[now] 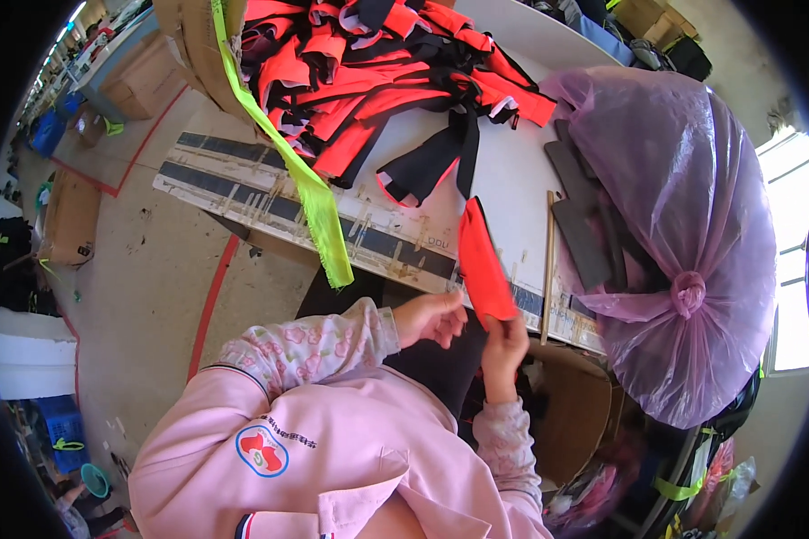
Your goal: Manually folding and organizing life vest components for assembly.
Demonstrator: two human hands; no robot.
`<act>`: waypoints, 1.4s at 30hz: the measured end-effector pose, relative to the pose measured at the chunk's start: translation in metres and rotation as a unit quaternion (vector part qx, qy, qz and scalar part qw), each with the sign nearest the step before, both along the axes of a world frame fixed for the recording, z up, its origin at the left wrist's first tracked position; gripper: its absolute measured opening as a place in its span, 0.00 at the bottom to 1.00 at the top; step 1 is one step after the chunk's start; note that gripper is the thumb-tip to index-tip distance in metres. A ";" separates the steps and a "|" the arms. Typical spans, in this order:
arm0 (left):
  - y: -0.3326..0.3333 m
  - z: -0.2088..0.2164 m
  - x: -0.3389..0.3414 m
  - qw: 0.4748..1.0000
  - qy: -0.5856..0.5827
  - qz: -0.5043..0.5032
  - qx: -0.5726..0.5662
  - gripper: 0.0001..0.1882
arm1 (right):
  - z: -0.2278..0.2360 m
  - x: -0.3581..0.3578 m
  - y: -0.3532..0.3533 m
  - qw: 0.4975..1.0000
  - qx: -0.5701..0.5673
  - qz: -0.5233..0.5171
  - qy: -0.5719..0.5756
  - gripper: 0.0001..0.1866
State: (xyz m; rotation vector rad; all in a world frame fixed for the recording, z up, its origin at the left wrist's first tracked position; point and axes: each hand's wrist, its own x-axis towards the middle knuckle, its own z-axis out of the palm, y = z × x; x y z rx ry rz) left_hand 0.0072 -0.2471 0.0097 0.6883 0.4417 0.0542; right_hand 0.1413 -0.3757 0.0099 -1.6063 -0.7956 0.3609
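My right hand (505, 349) pinches the lower end of a red-orange fabric piece with a black edge (485, 256). The piece stands upright in front of me at the table's near edge. To its left, my left hand (431, 320) is apart from it, fingers loosely bent and nothing visible between them. Beyond them lies a heap of red-orange and black fabric strips (368, 90) on the white table (512, 171). A black strip with a red edge (420, 166) hangs out of the heap toward me.
A knotted purple plastic bag (683, 198) bulges at the right, beside dark flat strips (584, 238) and a thin wooden stick (548, 260). A neon yellow strip (310, 193) drapes over the table's left side from a cardboard box (198, 54). An open carton (566, 409) sits below right.
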 end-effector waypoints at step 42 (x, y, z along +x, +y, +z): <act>0.061 0.074 0.014 0.979 -0.162 0.122 -0.023 0.20 | 0.008 0.119 -0.039 0.869 -0.405 -0.021 -0.283 0.13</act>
